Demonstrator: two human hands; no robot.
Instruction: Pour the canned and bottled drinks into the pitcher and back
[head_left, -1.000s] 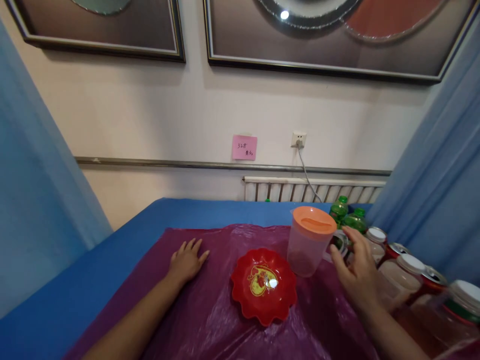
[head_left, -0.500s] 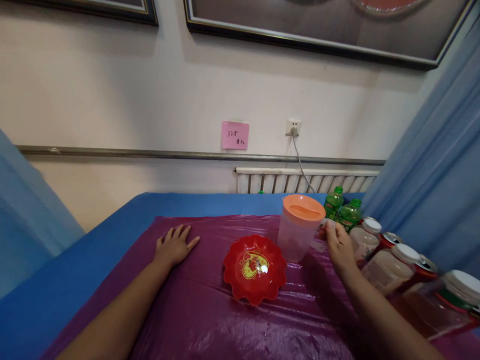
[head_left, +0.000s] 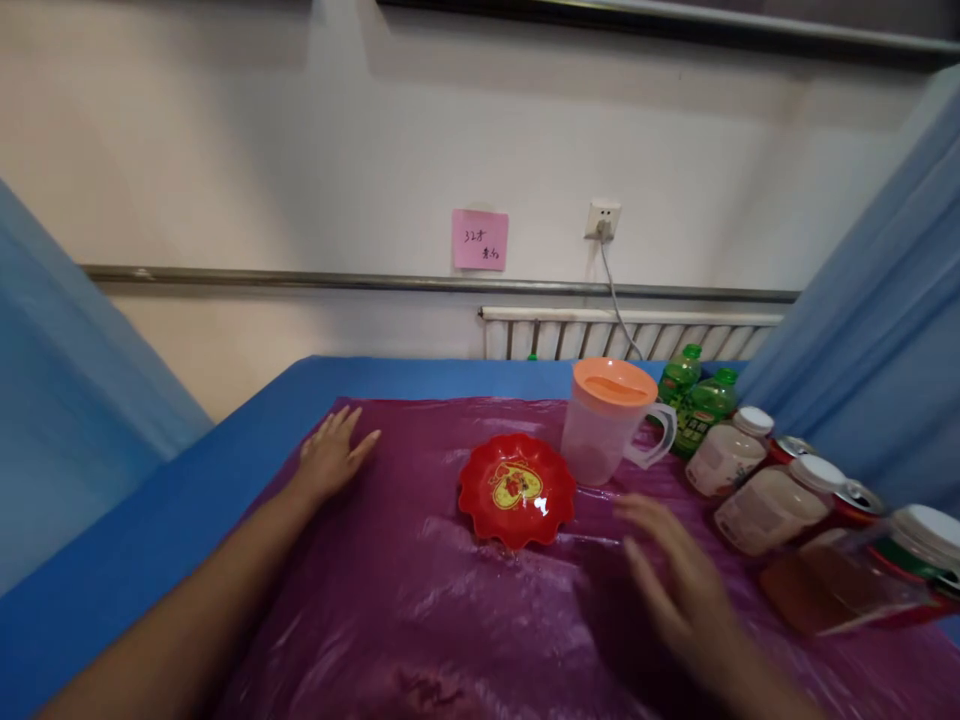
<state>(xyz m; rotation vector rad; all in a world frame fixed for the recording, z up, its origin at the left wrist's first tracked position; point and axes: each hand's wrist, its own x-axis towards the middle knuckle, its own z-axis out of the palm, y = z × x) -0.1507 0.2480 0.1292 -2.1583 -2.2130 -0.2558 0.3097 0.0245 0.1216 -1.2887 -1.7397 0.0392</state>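
A clear plastic pitcher (head_left: pixel 592 437) with an orange lid stands upright on the purple plastic sheet (head_left: pixel 390 590), its handle pointing right. Just left of it and nearer to me sits a red scalloped dish (head_left: pixel 487 515) with a yellow print in the middle. My left hand (head_left: pixel 330 455) lies on the sheet near its left edge, fingers stretched, holding nothing. In front of the pitcher is my right hand (head_left: pixel 679 580), slightly blurred, its thumb and fingers apart and nothing in them. It is apart from both the pitcher and the dish.
At the right stand green bottles (head_left: pixel 705 410), white-capped bottles (head_left: pixel 780 505), red cans (head_left: pixel 855 505) and a jar of brown liquid (head_left: pixel 847 580). A blue cloth (head_left: pixel 255 430) shows beyond the sheet. Behind are a radiator (head_left: pixel 555 316) and a wall socket (head_left: pixel 602 220); blue curtains (head_left: pixel 892 330) hang at both sides.
My right hand has let go of the pitcher's handle and come back toward me, opening. My left hand stays spread on the sheet, a little farther left. The camera view has tilted down.
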